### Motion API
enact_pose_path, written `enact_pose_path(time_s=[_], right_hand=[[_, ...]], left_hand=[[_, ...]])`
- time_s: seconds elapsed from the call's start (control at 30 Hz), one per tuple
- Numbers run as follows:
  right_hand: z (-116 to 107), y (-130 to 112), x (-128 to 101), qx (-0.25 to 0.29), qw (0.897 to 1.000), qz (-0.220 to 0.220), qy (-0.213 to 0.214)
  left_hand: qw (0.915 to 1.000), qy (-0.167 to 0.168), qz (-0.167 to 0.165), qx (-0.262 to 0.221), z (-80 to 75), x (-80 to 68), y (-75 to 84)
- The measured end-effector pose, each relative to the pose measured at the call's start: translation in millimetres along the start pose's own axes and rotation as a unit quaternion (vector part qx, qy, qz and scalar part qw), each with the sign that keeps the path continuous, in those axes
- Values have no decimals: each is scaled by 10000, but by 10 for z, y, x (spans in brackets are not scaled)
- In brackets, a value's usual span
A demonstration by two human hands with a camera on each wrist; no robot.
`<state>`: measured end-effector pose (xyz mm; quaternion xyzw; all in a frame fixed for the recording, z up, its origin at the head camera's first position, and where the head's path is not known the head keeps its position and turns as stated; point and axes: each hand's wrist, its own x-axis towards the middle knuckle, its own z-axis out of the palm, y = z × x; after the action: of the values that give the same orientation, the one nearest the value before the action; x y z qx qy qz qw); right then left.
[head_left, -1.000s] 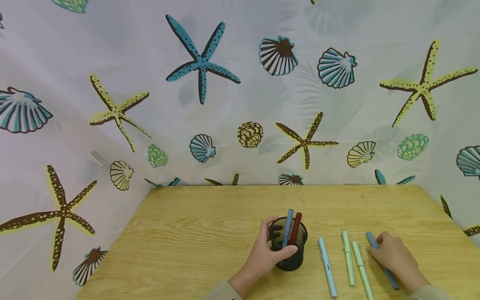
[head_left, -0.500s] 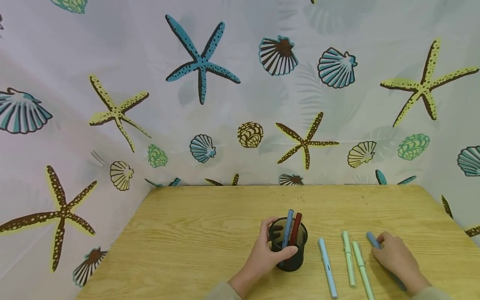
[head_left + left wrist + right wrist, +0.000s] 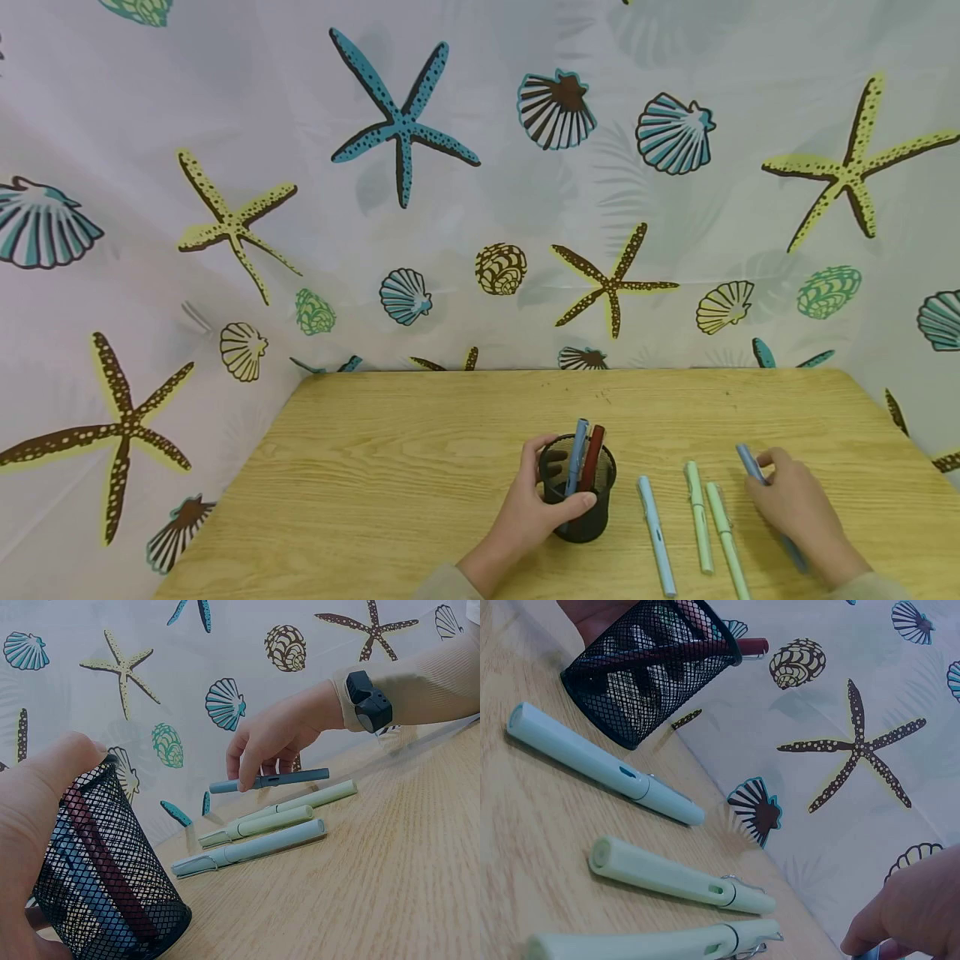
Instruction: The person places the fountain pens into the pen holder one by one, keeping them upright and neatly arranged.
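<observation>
My left hand [image 3: 525, 504] grips a black mesh pen cup [image 3: 587, 523] on the table, thumb over the near rim and fingers round the far left side. A blue pen [image 3: 577, 454] and a dark red pen [image 3: 592, 457] stand in the cup, leaning right. On the right, my right hand [image 3: 798, 508] pinches a darker blue pen [image 3: 300, 776], which shows raised off the table in the left wrist view. Between the hands lie a light blue pen [image 3: 656, 537] and two pale green pens, one [image 3: 698, 517] beside the other [image 3: 726, 537].
The wood-grain table [image 3: 375, 467] reaches back to a hanging white cloth [image 3: 465, 192] printed with starfish and shells, which also closes off both sides. A dark device is strapped to the right wrist [image 3: 367, 701].
The right hand has closed on the darker blue pen and lifted it, moving slightly up and to the right in the head view. The left hand and pen cup stay put.
</observation>
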<state>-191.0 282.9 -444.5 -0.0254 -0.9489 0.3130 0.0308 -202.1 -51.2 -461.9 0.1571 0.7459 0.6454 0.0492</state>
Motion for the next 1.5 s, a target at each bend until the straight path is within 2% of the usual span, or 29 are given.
enact_pose_path(time_s=[0.17, 0.37, 0.7, 0.8, 1.1, 1.5], right_hand=[[-33, -74, -28, 163, 9998, -33, 56], [-24, -172, -51, 250, 9986, -280, 377], [13, -320, -67, 511, 9963, -394, 561], [14, -361, -61, 543, 9957, -443, 606], [0, -516, -75, 723, 9933, -571, 701], [29, -691, -90, 922, 9884, -743, 949]], left_hand=[[10000, -31, -19, -17, 13, -10, -4], [9999, 3, -48, 107, 0, -17, 6], [9999, -39, 68, 68, -1, -12, 25], [9999, -68, 43, 63, -1, -32, 64], [9999, -144, -52, 16, -1, -142, 353], [9999, -116, -56, 58, -1, -145, 359]])
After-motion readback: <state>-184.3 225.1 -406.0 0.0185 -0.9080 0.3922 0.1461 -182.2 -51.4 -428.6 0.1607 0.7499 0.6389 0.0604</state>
